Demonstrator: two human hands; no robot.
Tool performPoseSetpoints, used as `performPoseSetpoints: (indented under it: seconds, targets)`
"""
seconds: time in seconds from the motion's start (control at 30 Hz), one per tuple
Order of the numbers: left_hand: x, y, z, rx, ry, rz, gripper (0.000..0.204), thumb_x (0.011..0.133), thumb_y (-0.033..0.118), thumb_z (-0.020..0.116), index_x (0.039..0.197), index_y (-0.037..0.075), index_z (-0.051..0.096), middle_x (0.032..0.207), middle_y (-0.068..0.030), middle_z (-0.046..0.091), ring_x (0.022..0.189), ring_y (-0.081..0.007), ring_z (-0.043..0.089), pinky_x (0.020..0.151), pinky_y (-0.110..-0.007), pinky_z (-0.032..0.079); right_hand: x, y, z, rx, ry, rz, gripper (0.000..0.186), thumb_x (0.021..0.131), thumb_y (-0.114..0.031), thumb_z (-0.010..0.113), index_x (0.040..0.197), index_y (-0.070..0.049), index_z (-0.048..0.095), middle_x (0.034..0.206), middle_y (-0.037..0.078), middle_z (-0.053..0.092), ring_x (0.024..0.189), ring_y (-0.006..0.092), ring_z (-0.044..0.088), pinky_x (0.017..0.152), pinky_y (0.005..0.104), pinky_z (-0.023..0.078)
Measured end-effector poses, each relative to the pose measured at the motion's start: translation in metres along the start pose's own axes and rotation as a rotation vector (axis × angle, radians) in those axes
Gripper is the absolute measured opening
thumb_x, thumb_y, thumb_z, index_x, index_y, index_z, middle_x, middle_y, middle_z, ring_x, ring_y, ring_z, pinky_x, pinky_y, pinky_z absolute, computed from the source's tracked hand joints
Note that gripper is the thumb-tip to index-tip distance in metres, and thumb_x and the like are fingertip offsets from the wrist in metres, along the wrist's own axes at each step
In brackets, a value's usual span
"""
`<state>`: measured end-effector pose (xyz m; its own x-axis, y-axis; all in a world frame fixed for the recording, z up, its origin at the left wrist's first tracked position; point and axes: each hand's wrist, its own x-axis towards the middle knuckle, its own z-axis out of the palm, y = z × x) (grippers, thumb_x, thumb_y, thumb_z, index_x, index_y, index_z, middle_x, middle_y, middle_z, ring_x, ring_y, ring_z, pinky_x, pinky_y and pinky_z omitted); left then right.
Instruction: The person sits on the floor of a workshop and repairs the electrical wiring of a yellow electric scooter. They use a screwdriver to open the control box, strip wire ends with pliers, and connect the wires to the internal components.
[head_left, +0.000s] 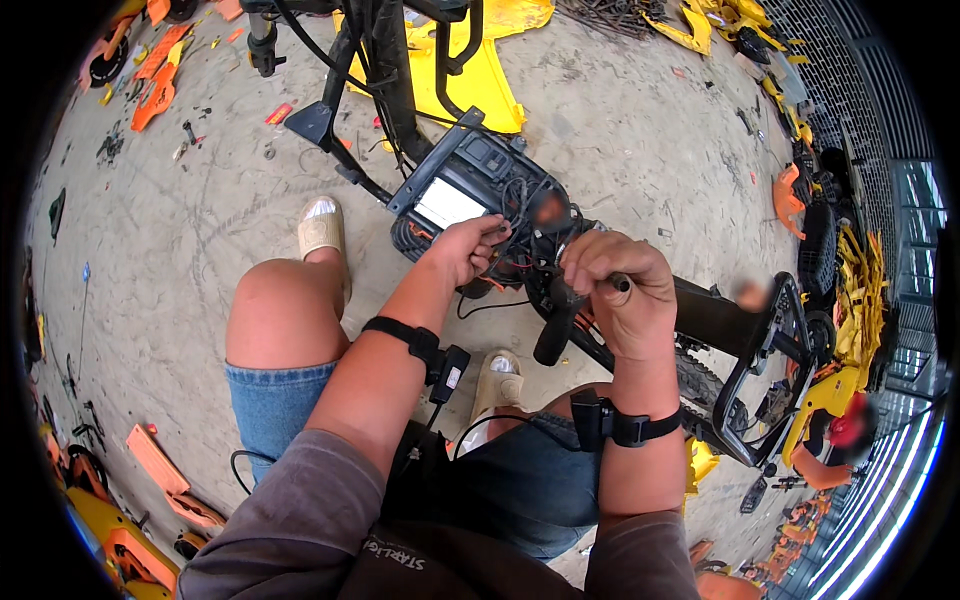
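Note:
In front of me stands a stripped scooter frame (395, 85) with its body panels off. A dark box with a white label (450, 203) and a bundle of black wires (520, 205) sit in its middle. My left hand (468, 250) is at the edge of the wires, thumb and fingers pinched together; what they hold is too small to name. My right hand (625, 280) is closed around a dark rod-like handle (620, 283), whose end sticks out below the fingers. The rest of that tool is hidden by the hand. A black rounded part (555, 330) hangs just beside it.
Yellow body panels (470, 85) lie behind the frame. Orange plastic pieces (155, 100) and small parts litter the concrete floor (240, 160). Piled yellow scrap (860, 290) lines the right side. The scooter's rear wheel (710, 385) and tubular rack (790, 330) stand to my right.

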<state>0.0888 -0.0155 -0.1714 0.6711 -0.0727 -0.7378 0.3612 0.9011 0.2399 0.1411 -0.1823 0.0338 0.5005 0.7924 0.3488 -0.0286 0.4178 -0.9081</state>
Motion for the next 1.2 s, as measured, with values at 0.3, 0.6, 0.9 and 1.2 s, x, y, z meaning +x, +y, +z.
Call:
performPoseSetpoints:
  seconds: [0.3, 0.6, 0.9, 1.2]
  targets:
    - [-0.007, 0.002, 0.005, 0.02, 0.03, -0.001, 0.016, 0.096, 0.025, 0.06, 0.101, 0.01, 0.064, 0.09, 0.0025, 0.067, 0.046, -0.0024, 0.031, 0.037, -0.017, 0.023, 0.0, 0.001, -0.001, -0.029, 0.003, 0.013, 0.024, 0.087, -0.025, 0.072, 0.096, -0.002, 0.067, 0.08, 0.01, 0.064, 0.077, 0.0224, 0.06, 0.071, 0.035, 0.048]
    - [-0.007, 0.001, 0.007, 0.031, 0.04, 0.0, 0.016, 0.096, 0.025, 0.06, 0.102, 0.01, 0.065, 0.09, 0.002, 0.067, 0.046, -0.0024, 0.031, 0.037, -0.017, 0.023, -0.001, 0.003, -0.003, -0.017, 0.05, 0.042, 0.029, 0.088, -0.026, 0.073, 0.095, 0.001, 0.065, 0.084, 0.012, 0.065, 0.078, 0.0215, 0.061, 0.071, 0.0327, 0.05]
    - [-0.005, 0.001, 0.008, 0.039, 0.041, 0.002, 0.017, 0.099, 0.024, 0.057, 0.101, 0.009, 0.064, 0.088, 0.0018, 0.068, 0.046, -0.0022, 0.029, 0.036, -0.016, 0.023, -0.002, 0.005, -0.007, -0.027, 0.09, 0.063, 0.027, 0.089, -0.024, 0.072, 0.096, 0.001, 0.064, 0.084, 0.012, 0.065, 0.078, 0.0192, 0.061, 0.072, 0.0309, 0.05]
    - [0.004, 0.006, 0.002, -0.188, -0.075, -0.131, 0.019, 0.102, 0.024, 0.053, 0.103, 0.007, 0.062, 0.092, 0.0013, 0.066, 0.046, -0.0022, 0.032, 0.035, -0.016, 0.025, 0.005, 0.008, -0.019, -0.302, 0.372, 0.674, 0.017, 0.094, -0.016, 0.065, 0.097, 0.001, 0.066, 0.072, 0.0, 0.058, 0.064, 0.0059, 0.05, 0.059, 0.0206, 0.04]
